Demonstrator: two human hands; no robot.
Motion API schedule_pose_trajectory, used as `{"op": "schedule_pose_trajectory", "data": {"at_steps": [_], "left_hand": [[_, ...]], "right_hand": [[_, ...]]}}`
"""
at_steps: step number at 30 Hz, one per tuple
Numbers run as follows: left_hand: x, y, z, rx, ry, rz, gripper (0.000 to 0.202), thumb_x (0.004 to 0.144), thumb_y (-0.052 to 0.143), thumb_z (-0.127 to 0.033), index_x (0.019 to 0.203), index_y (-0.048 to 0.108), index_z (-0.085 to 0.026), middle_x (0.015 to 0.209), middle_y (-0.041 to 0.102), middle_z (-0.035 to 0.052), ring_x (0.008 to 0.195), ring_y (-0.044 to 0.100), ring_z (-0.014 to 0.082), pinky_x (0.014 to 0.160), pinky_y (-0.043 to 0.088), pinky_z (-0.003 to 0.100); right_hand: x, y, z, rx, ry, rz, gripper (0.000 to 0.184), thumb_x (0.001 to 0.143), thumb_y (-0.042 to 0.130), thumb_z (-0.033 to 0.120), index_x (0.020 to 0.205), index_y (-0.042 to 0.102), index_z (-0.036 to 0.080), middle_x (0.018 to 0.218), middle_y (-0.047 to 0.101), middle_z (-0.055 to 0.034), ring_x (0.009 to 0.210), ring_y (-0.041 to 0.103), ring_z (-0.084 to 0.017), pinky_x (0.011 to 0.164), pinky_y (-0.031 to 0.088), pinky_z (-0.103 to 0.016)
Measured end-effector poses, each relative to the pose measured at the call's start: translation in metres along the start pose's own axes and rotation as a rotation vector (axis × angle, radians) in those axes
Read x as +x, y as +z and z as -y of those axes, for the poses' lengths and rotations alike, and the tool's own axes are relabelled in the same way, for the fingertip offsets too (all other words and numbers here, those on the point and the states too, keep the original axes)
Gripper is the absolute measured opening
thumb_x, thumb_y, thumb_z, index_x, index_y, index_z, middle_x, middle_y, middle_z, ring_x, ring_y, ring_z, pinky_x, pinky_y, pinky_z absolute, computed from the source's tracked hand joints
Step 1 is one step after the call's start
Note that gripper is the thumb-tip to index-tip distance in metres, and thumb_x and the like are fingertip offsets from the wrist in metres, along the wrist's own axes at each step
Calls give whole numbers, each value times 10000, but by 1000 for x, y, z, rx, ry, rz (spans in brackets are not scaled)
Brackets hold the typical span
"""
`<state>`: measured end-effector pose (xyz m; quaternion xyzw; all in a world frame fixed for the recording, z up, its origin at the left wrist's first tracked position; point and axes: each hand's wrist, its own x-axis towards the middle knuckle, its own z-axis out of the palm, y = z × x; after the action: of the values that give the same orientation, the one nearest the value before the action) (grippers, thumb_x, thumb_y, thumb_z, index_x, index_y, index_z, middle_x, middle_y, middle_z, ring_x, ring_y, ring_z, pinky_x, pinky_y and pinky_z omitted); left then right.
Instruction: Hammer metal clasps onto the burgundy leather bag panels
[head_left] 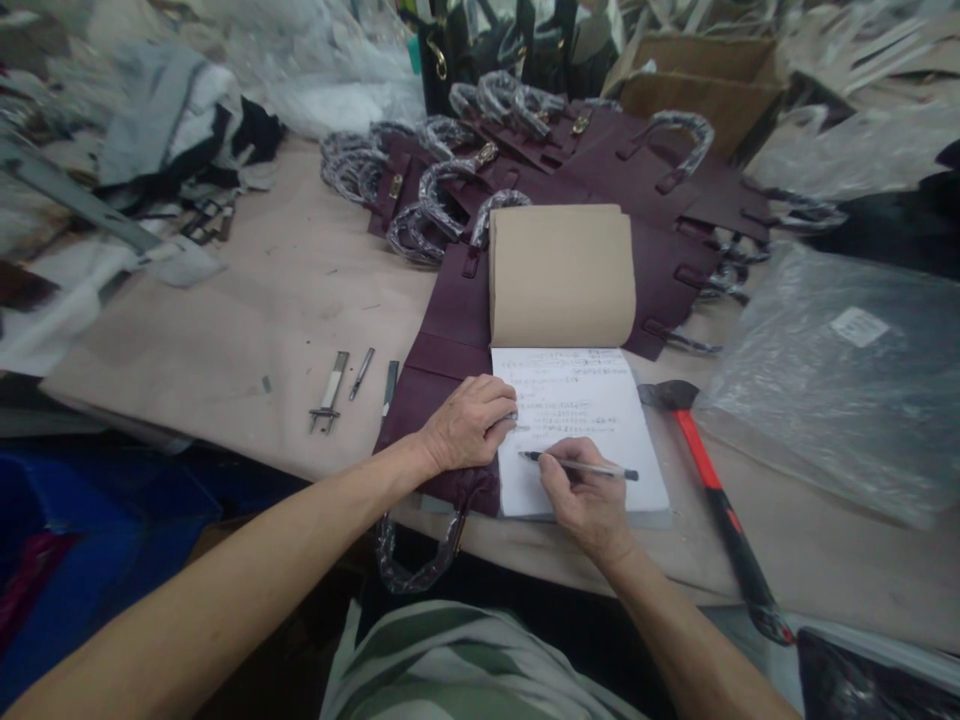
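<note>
A notepad (pixel 585 400) lies open in front of me, its tan cover folded back, on top of a dark purple leather bag panel (pixel 442 350). My right hand (pixel 585 500) pinches a pen (pixel 592 468) whose tip rests on the written white page. My left hand (pixel 469 425) lies with curled fingers on the page's left edge and the purple leather, holding the pad down.
Several purple bag pieces with plastic-wrapped handles (pixel 525 150) are stacked behind the pad. A red-handled hammer (pixel 712 490) lies to the right, beside a clear plastic bag (pixel 847 380). Small metal tools (pixel 330 395) lie left on the tan table (pixel 247 300). Cardboard boxes (pixel 705 90) stand at the back.
</note>
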<state>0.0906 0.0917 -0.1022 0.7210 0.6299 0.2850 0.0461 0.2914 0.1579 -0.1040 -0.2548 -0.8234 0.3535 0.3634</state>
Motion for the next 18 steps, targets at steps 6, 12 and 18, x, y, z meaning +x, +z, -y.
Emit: {"op": "schedule_pose_trajectory", "data": {"at_steps": [6, 12, 18], "left_hand": [[0, 0, 0, -5, 6, -1, 87, 914, 550, -191, 921, 631, -159, 1037, 660, 91, 987, 563, 230, 858, 437, 388], [0, -2, 0, 13, 3, 6, 91, 922, 547, -196, 914, 631, -162, 1031, 659, 89, 977, 559, 225, 850, 431, 381], [0, -2, -1, 9, 10, 3, 85, 921, 553, -197, 908, 627, -157, 1031, 657, 89, 979, 558, 222, 854, 427, 376]], "right_hand": [[0, 0, 0, -30, 29, 2, 141, 892, 574, 266, 764, 569, 207, 601, 560, 37, 509, 517, -109, 502, 420, -236], [2, 1, 2, -32, 54, 9, 134, 886, 569, 279, 771, 569, 212, 609, 575, 30, 527, 537, -120, 517, 428, -244], [2, 1, 1, -15, 42, 7, 144, 882, 579, 262, 750, 554, 211, 582, 550, 45, 499, 507, -110, 498, 407, -236]]}}
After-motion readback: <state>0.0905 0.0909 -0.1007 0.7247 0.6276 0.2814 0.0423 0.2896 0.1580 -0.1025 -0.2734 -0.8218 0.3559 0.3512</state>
